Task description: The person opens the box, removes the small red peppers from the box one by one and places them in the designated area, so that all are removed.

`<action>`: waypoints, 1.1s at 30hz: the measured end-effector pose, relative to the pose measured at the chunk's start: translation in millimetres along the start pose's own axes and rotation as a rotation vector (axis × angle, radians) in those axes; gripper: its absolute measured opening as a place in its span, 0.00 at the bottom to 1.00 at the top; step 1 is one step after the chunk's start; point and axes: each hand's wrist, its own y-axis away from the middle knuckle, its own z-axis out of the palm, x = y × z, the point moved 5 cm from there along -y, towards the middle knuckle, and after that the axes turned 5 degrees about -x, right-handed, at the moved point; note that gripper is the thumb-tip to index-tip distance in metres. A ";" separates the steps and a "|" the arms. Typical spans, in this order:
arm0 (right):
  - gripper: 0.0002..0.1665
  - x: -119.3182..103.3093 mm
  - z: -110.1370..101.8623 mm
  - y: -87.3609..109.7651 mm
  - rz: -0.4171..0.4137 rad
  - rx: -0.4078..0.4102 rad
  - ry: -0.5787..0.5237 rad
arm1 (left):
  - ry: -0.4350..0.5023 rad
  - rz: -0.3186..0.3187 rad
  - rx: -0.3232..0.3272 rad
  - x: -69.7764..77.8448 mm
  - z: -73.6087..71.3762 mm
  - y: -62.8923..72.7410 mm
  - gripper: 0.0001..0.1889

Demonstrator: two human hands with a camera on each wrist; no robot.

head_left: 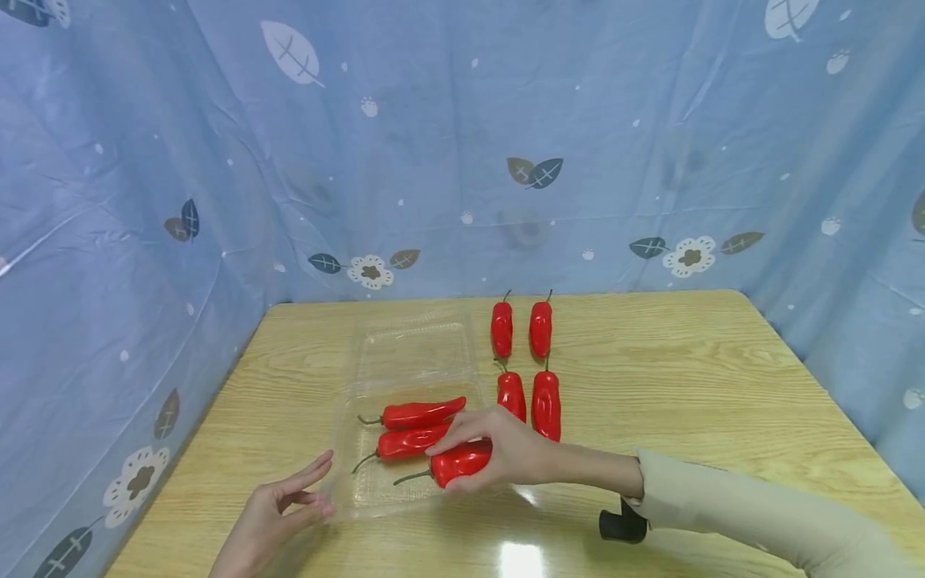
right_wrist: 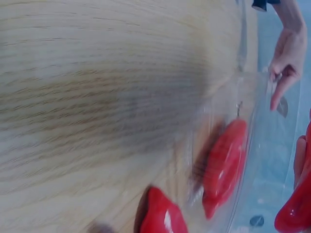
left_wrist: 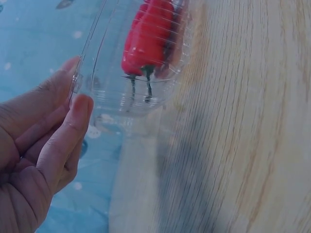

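Lying pinched inside the right grip is a red pepper.

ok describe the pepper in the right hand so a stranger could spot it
On the wooden table, the left hand pinches a clear container. Over its near part is a red pepper, stem pointing left. Only this one is gripped by the right hand, unlike the two peppers beyond.

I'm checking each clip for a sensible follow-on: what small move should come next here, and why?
Probably lower the held red chili pepper beside the two red chili peppers in the clear plastic clamshell container. The right hand grips it over the container's near side, stem pointing left like theirs, while the left hand pinches the rim, likely steadying it.
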 end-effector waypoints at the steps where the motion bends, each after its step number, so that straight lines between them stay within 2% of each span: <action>1: 0.24 0.4 -3.6 3.7 0.012 0.021 -0.016 | -0.004 0.013 0.005 0.2 -0.3 0.1 0.29; 6: 0.23 2.8 -20.2 21.6 0.020 0.113 -0.039 | -0.029 0.083 0.019 -1.3 -1.8 3.3 0.28; 9: 0.22 5.9 -30.9 32.8 0.037 0.182 -0.044 | -0.022 0.065 0.026 -4.7 -2.4 5.0 0.28; 12: 0.22 10.8 -43.5 44.8 0.111 0.272 -0.074 | -0.015 0.039 0.033 -6.4 -3.0 4.5 0.28; 15: 0.23 16.8 -54.3 58.2 0.188 0.346 -0.100 | -0.021 0.038 0.034 -5.4 -3.3 2.8 0.28; 22: 0.24 34.5 -71.9 94.9 0.275 0.457 -0.102 | -0.029 0.058 0.017 -3.5 -2.7 -0.7 0.28; 27: 0.24 44.7 -76.6 117.4 0.362 0.555 -0.069 | -0.030 0.085 0.006 -5.9 -1.2 -0.9 0.27; 33: 0.27 51.8 -76.3 132.2 0.493 0.721 -0.033 | -0.039 0.092 0.029 -5.0 0.8 -3.0 0.28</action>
